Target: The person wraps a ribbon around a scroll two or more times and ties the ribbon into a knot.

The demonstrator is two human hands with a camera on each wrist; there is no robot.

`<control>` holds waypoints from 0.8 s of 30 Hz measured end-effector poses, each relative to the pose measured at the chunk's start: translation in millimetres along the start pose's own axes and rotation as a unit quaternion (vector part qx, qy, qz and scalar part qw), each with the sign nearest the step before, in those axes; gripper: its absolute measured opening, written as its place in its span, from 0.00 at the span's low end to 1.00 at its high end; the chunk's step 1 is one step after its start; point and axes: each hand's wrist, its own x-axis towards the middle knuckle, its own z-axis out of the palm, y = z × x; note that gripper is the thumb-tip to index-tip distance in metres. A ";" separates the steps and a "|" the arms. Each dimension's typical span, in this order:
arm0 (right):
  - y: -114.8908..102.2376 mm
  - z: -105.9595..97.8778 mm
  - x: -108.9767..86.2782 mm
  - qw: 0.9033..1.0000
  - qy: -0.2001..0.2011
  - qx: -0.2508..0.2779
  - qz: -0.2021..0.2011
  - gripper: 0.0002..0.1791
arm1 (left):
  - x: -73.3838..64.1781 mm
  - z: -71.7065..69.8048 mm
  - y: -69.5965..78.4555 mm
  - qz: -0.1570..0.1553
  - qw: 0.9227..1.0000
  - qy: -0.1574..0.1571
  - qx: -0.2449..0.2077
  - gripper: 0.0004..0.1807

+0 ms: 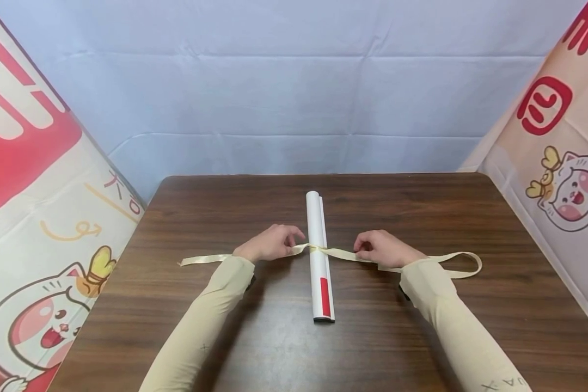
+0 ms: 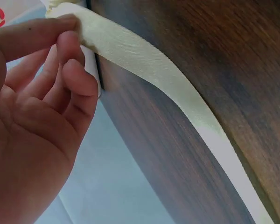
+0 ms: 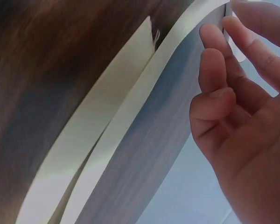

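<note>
A rolled white sheet with a red patch near its close end lies lengthwise on the table. A cream ribbon goes round its middle, with a small knot on top. My left hand is just left of the roll, its fingers loosely bent and a fingertip at the ribbon near the knot. To the right of the roll, my right hand hovers over the other ribbon tail, fingers loosely curled and parted. That tail doubles back in a loop, and its cut end shows in the right wrist view.
The dark wooden table has its far edge before a pale blue cloth backdrop. Printed cloth panels with cartoon figures stand at the left and right. The left ribbon tail lies flat on the wood.
</note>
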 end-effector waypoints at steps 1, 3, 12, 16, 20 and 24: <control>-0.7 0.7 0.6 1.000 -0.001 0.000 0.004 0.03 | -0.2 0.0 0.0 0.001 1.000 0.000 -0.003 0.19; -2.5 1.4 1.9 1.000 -0.005 0.002 0.006 0.03 | -0.6 0.1 -0.1 0.012 1.000 0.001 -0.011 0.20; -6.3 5.8 6.7 1.000 -0.021 0.010 0.015 0.04 | -0.7 2.9 0.9 0.059 0.994 -0.007 -0.087 0.23; -7.7 7.3 7.1 0.999 -0.027 0.010 0.017 0.03 | -0.2 3.7 3.0 0.059 0.994 -0.001 -0.095 0.21; -8.8 7.9 8.0 0.999 -0.028 0.010 0.015 0.02 | 0.7 5.0 3.9 0.054 0.994 0.011 -0.099 0.18; -9.3 8.3 8.8 0.999 -0.028 0.007 0.015 0.03 | 3.2 6.7 3.3 0.055 0.993 0.047 -0.089 0.13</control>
